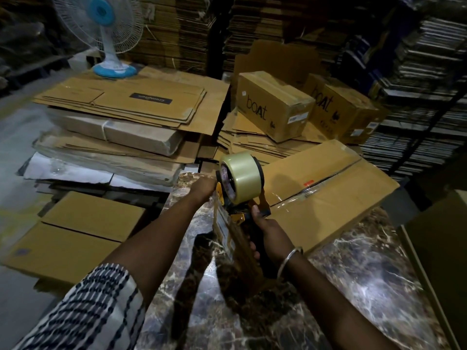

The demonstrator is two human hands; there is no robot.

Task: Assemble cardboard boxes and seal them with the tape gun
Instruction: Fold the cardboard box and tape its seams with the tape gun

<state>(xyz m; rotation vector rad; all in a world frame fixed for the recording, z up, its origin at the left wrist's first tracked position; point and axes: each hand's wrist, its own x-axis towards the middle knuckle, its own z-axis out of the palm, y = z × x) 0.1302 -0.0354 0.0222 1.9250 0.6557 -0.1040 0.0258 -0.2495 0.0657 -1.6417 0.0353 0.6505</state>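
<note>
Room: dim storeroom, flattened cardboard stacked high along the back and right.
Surface: dark veined marble tabletop (353,286).
Box: long cardboard box (328,188) lying on the marble, clear tape across its top seam.
Right hand (270,236): fingers wrapped round the tape gun (242,195) handle at the box's near end.
Left hand (204,189): at the box's end beside the tape roll; fingers hidden, grip cannot be told.
Beyond: two "boat" cartons (275,104), blue table fan (106,36).

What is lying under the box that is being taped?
The box rests on a dark marble tabletop, bare beside it. Whatever lies directly beneath the box is covered.
</note>
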